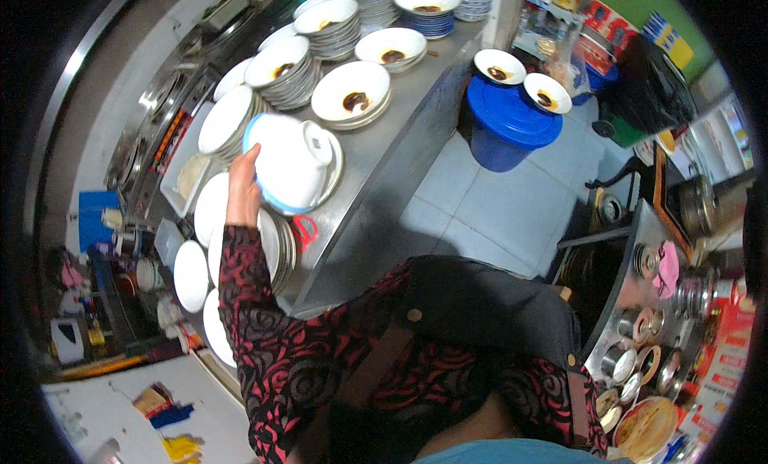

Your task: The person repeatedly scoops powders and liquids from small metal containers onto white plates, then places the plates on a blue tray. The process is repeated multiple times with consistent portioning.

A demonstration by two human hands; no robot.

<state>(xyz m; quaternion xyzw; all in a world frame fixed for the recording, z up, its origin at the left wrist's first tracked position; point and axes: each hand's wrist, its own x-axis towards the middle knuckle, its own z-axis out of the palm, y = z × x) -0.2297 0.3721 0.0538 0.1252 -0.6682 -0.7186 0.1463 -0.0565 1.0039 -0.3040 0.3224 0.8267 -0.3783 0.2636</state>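
Observation:
My left hand (243,176) grips the rim of a white bowl with a blue edge (285,164). The bowl is tipped over, its foot ring facing up, above a steel counter (366,164) crowded with white dishes. Another white dish shows partly behind it. Beside it stand stacked dishes (279,62) whose top one holds dark sauce, and a wide dish with dark sauce (351,95). More white dishes (191,275) lie near my forearm. Red-handled scissors (305,231) rest close to the bowl, partly hidden. My right hand is out of view.
Two sauced dishes (499,67) sit on a blue lidded bucket (513,119) on the tiled floor. A black-bagged bin (651,86) stands beyond. At right, a steel table holds metal containers (621,365) and a pink cloth (665,269). A white plastic tray (180,188) lies beyond the dishes.

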